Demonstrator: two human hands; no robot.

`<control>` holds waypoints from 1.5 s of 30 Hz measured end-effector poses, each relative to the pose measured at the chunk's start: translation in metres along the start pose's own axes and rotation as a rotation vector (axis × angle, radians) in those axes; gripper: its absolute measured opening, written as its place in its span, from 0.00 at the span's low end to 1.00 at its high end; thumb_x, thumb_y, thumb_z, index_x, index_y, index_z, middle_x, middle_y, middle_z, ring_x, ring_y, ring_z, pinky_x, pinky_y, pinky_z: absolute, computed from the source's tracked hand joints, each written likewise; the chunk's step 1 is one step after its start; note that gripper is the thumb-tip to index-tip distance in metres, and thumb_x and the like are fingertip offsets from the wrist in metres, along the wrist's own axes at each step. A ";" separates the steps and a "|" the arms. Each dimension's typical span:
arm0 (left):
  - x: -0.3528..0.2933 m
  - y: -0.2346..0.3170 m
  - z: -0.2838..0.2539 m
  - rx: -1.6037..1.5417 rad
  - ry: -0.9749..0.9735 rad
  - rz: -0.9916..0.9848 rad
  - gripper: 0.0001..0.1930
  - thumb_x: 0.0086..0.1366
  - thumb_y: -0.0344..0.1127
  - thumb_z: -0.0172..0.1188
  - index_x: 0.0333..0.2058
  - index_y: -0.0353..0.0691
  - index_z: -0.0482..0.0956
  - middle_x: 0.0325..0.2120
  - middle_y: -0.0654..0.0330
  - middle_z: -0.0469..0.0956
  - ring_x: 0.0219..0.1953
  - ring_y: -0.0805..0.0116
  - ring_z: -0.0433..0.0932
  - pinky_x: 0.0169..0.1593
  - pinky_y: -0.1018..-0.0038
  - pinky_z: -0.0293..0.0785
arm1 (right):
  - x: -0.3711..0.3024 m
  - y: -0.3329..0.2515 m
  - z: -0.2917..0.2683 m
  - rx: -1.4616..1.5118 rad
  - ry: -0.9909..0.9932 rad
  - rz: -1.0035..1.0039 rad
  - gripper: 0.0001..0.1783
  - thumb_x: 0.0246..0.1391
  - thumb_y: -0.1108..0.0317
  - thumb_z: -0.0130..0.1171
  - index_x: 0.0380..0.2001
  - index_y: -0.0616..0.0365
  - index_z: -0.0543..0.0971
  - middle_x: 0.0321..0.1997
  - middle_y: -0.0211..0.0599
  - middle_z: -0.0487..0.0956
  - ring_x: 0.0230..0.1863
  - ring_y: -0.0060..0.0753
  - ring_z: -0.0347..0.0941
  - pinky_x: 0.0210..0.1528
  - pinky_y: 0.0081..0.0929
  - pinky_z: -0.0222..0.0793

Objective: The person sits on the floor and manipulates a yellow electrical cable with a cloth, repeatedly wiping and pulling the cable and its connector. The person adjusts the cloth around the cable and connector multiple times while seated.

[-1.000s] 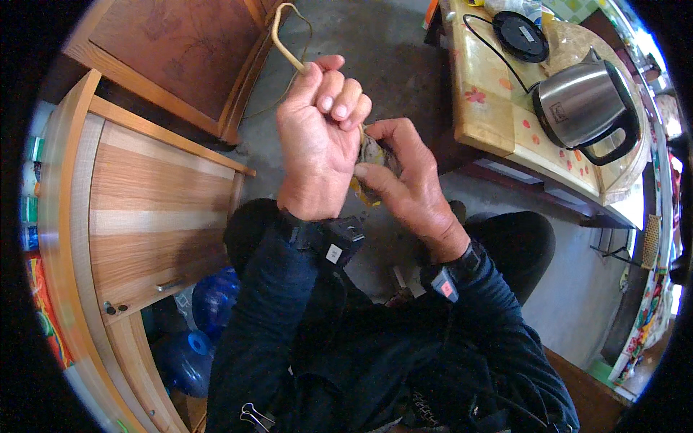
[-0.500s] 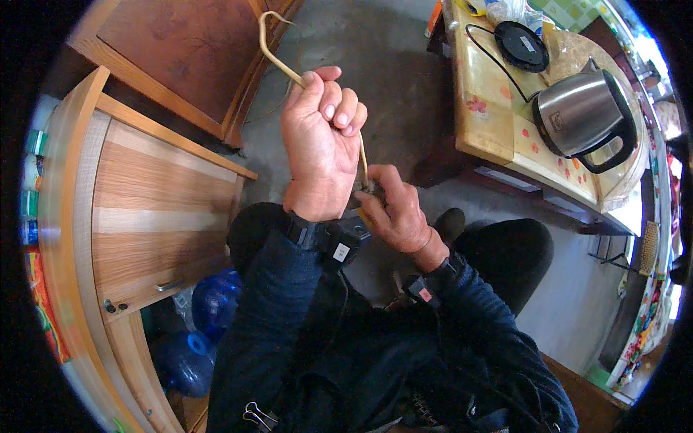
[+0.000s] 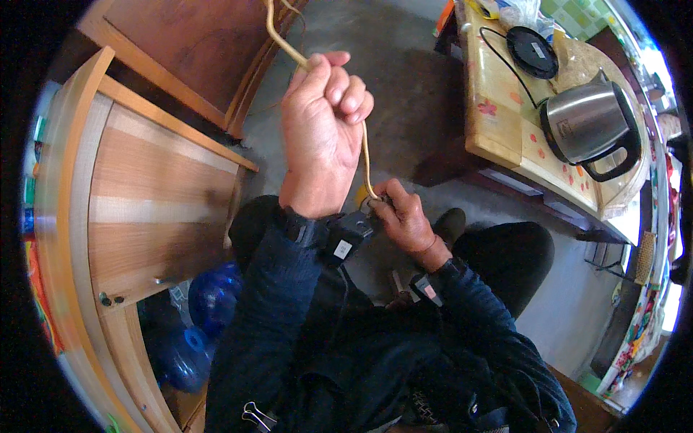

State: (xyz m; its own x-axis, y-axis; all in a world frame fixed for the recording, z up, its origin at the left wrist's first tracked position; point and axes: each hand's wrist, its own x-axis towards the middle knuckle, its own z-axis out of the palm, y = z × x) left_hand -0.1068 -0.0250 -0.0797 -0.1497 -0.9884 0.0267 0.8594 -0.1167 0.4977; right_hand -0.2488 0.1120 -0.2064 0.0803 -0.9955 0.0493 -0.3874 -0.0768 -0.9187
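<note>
A thin, yellowish cord (image 3: 367,160) comes down from the top edge into my left hand (image 3: 321,123), whose fingers are curled around it, palm side up. From that fist the cord drops, slightly bowed, to my right hand (image 3: 408,220). There my thumb and fingers pinch its lower end. A small dark piece (image 3: 377,202) sits at that pinch; its kind cannot be made out. Something yellow shows just behind it, mostly hidden. Both wrists carry dark straps with small black boxes.
On the right, a table (image 3: 494,144) with a patterned cover bears a steel electric kettle (image 3: 586,123) and its round black base (image 3: 532,52). A wooden cabinet (image 3: 162,195) stands left, with blue water jugs (image 3: 216,296) below it. Dark brown furniture (image 3: 180,50) is at far left.
My left hand has risen a little, drawing the cord up, so its upper bend has passed the top edge. My right hand is slightly lower and farther right; the cord between them shows longer.
</note>
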 end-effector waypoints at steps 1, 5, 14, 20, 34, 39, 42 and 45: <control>0.001 0.000 -0.001 0.005 -0.024 -0.002 0.14 0.83 0.39 0.49 0.45 0.33 0.76 0.20 0.69 0.60 0.23 0.76 0.59 0.28 0.75 0.59 | -0.001 -0.001 -0.004 -0.004 -0.030 -0.015 0.08 0.65 0.71 0.63 0.44 0.60 0.77 0.31 0.54 0.82 0.35 0.63 0.80 0.37 0.46 0.74; 0.002 -0.008 -0.002 0.045 -0.078 0.022 0.18 0.81 0.44 0.53 0.48 0.32 0.77 0.23 0.66 0.68 0.30 0.66 0.71 0.37 0.68 0.69 | 0.001 -0.010 -0.023 0.083 -0.129 0.009 0.05 0.65 0.72 0.64 0.41 0.61 0.79 0.30 0.41 0.80 0.33 0.33 0.79 0.38 0.34 0.72; -0.020 -0.035 0.002 0.177 -0.381 -0.297 0.19 0.81 0.45 0.52 0.50 0.31 0.77 0.25 0.61 0.75 0.28 0.65 0.76 0.32 0.68 0.73 | -0.001 -0.026 -0.045 0.384 -0.165 0.063 0.06 0.62 0.73 0.65 0.41 0.62 0.80 0.35 0.28 0.81 0.40 0.18 0.74 0.42 0.24 0.72; -0.024 -0.036 0.002 0.094 -0.252 -0.196 0.16 0.81 0.45 0.53 0.44 0.37 0.77 0.20 0.69 0.64 0.22 0.76 0.62 0.26 0.77 0.58 | 0.019 -0.046 -0.049 0.212 -0.060 -0.046 0.10 0.60 0.73 0.66 0.43 0.63 0.79 0.32 0.35 0.80 0.35 0.24 0.74 0.39 0.31 0.72; -0.007 -0.015 -0.009 0.074 -0.099 -0.019 0.14 0.81 0.43 0.53 0.38 0.41 0.76 0.20 0.70 0.65 0.21 0.77 0.61 0.27 0.76 0.59 | 0.005 -0.026 -0.033 0.039 -0.059 -0.079 0.10 0.65 0.69 0.64 0.44 0.63 0.78 0.34 0.56 0.81 0.35 0.59 0.80 0.39 0.44 0.75; -0.011 -0.023 -0.012 0.114 -0.137 -0.053 0.14 0.81 0.43 0.52 0.38 0.41 0.77 0.20 0.69 0.65 0.21 0.77 0.62 0.27 0.75 0.60 | 0.017 -0.023 -0.033 0.133 -0.048 -0.095 0.11 0.64 0.69 0.65 0.46 0.62 0.79 0.34 0.50 0.82 0.36 0.40 0.81 0.41 0.39 0.76; -0.005 -0.015 -0.016 0.087 -0.052 -0.027 0.14 0.81 0.42 0.52 0.38 0.41 0.77 0.20 0.69 0.66 0.22 0.77 0.63 0.28 0.75 0.61 | 0.002 -0.011 -0.025 0.043 -0.111 0.055 0.12 0.64 0.69 0.65 0.47 0.62 0.78 0.35 0.48 0.83 0.37 0.36 0.81 0.42 0.37 0.76; -0.001 -0.009 -0.016 0.066 0.012 -0.076 0.14 0.81 0.42 0.52 0.38 0.41 0.77 0.20 0.69 0.66 0.22 0.77 0.63 0.28 0.75 0.61 | -0.006 0.000 -0.023 0.105 -0.065 0.141 0.12 0.64 0.69 0.65 0.47 0.62 0.79 0.34 0.45 0.81 0.37 0.32 0.79 0.44 0.34 0.75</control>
State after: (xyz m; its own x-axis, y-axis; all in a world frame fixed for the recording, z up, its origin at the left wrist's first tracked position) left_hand -0.1069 -0.0243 -0.0983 -0.2068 -0.9781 -0.0238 0.8115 -0.1851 0.5542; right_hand -0.2706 0.1162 -0.1972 0.0920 -0.9902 -0.1052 -0.3013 0.0730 -0.9507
